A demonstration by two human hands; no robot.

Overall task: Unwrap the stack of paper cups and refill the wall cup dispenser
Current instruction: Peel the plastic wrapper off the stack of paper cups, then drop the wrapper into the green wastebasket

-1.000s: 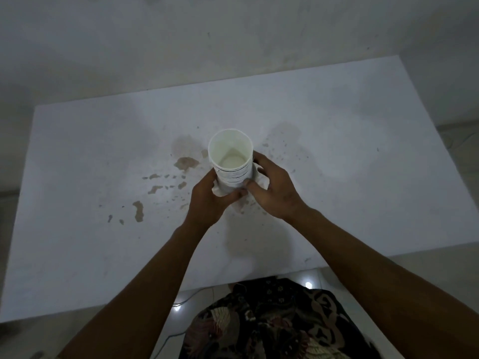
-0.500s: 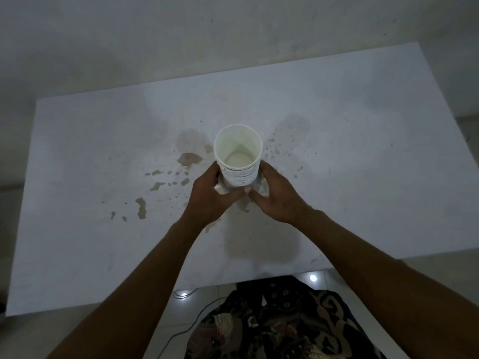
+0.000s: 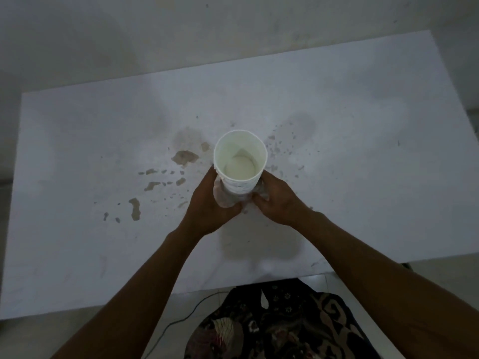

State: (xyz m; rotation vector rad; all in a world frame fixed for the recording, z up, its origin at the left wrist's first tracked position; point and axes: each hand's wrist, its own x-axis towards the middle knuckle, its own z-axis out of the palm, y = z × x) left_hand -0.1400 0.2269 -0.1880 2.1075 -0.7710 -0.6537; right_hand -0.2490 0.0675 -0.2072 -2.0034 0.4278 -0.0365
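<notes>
A stack of white paper cups (image 3: pixel 239 161) stands upright over the middle of the white table (image 3: pixel 350 156), its open mouth facing me. Clear plastic wrap (image 3: pixel 221 196) is bunched down around the stack's lower part. My left hand (image 3: pixel 210 203) grips the wrap on the stack's left side. My right hand (image 3: pixel 277 200) pinches the wrap on the right side. The bottom of the stack is hidden behind both hands. No wall dispenser is in view.
Brown stains and chipped patches (image 3: pixel 184 158) mark the table left of the cups. A plain wall (image 3: pixel 181 35) rises behind the table's far edge. A dark cable (image 3: pixel 181 318) lies on the tiled floor below the near edge, beside my patterned clothing (image 3: pixel 280 325).
The wrap has slid lower on the stack, leaving more bare cup wall above my hands. Both hands have stayed low on either side of the stack.
</notes>
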